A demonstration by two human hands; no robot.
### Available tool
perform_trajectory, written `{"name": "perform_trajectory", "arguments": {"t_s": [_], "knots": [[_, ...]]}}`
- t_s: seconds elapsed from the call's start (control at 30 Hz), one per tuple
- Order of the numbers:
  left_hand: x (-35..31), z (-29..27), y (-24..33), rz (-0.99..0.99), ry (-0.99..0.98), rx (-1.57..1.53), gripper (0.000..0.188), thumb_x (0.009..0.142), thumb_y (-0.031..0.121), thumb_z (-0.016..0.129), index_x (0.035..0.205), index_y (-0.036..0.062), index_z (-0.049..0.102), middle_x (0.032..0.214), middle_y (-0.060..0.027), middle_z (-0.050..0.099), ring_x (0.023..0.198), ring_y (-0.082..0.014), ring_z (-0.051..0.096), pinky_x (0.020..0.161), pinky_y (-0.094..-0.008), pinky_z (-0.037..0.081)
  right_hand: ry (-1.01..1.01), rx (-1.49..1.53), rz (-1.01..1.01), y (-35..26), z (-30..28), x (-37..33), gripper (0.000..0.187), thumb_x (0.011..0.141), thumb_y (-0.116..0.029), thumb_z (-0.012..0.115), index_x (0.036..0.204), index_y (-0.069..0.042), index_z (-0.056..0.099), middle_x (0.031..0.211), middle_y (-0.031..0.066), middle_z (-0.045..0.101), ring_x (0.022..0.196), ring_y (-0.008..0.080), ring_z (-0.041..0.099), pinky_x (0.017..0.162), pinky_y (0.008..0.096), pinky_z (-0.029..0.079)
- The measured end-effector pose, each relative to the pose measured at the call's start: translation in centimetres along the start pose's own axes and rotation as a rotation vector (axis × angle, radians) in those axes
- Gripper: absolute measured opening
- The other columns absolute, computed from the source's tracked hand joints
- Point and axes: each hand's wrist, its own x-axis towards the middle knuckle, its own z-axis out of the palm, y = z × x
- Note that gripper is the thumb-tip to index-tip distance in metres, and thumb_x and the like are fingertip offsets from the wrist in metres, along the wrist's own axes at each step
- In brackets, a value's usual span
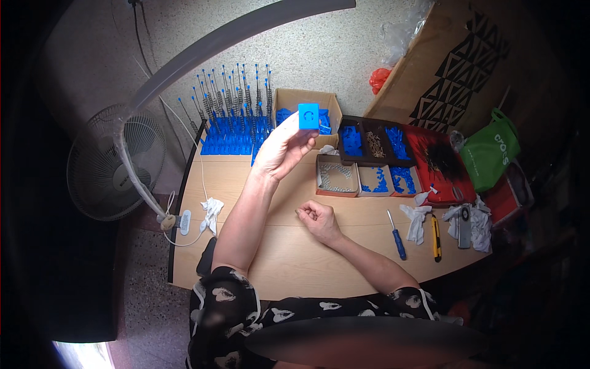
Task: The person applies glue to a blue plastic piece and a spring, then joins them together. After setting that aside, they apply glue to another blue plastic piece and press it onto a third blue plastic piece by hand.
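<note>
My left hand (pixel 284 149) is raised over the far part of the table, its fingers closed on a blue square plastic block (pixel 308 117) with a curved mark on its face. The block is held up in front of a cardboard box (pixel 332 100) of blue parts. My right hand (pixel 319 222) rests near the middle of the wooden table (pixel 289 258), fingers curled in. What lies inside those fingers, if anything, is hidden. To the left of the block stand rows of blue bases (pixel 227 143) carrying upright dark springs and thin rods with blue tips.
Right of centre are a dark divided tray (pixel 359 161) and a small box of clear pieces (pixel 337 178). A blue screwdriver (pixel 398 242), yellow cutter (pixel 436 238) and white cloths (pixel 416 222) lie at right. A grey lamp arm (pixel 203 52) arches overhead; a fan (pixel 114 161) stands left.
</note>
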Motion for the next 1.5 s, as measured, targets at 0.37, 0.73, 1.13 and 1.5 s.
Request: {"name": "perform_trajectory", "arguments": {"t_s": [0.37, 0.73, 1.13, 1.5], "knots": [[-0.1, 0.3, 0.1, 0.009, 0.033, 0.025, 0.038, 0.092, 0.019, 0.070, 0.125, 0.0042, 0.058, 0.109, -0.0096, 0.064, 0.098, -0.0196, 0.061, 0.086, -0.0306, 0.053, -0.010, 0.006, 0.018, -0.5, -0.1, 0.1, 0.011, 0.091, -0.008, 0.068, 0.088, 0.002, 0.067, 0.062, -0.0040, 0.055, 0.052, 0.0008, 0.041, 0.047, 0.0232, 0.035], [-0.6, 0.5, 0.3, 0.039, 0.009, 0.093, 0.038, 0.091, 0.021, 0.072, 0.125, 0.0070, 0.059, 0.110, -0.0052, 0.064, 0.098, -0.0165, 0.059, 0.087, -0.0301, 0.050, -0.020, -0.003, 0.003, -0.9, 0.3, 0.0, 0.012, 0.091, -0.008, 0.067, 0.088, 0.003, 0.067, 0.062, -0.0062, 0.053, 0.054, 0.0004, 0.042, 0.048, 0.0218, 0.036], [-3.8, -0.6, -3.0, -0.045, 0.157, 0.431, 0.033, 0.099, 0.018, 0.061, 0.126, -0.0026, 0.059, 0.109, -0.0047, 0.066, 0.092, -0.0084, 0.061, 0.082, -0.0210, 0.051, -0.189, -0.428, -0.437, -3.1, -3.0, -4.5, 0.012, 0.087, -0.012, 0.065, 0.092, -0.001, 0.062, 0.087, 0.0115, 0.062, 0.076, 0.0243, 0.064, 0.065, 0.0394, 0.051], [-13.2, -3.0, -9.2, -0.332, 0.277, 0.307, 0.025, 0.099, 0.016, 0.060, 0.118, -0.0008, 0.061, 0.102, -0.0062, 0.068, 0.086, -0.0095, 0.065, 0.073, -0.0189, 0.055, 0.351, -0.585, 0.216, -2.0, -22.5, -12.6, 0.012, 0.089, -0.013, 0.059, 0.092, -0.003, 0.064, 0.094, 0.0152, 0.068, 0.080, 0.0370, 0.067, 0.070, 0.0472, 0.052]]}}
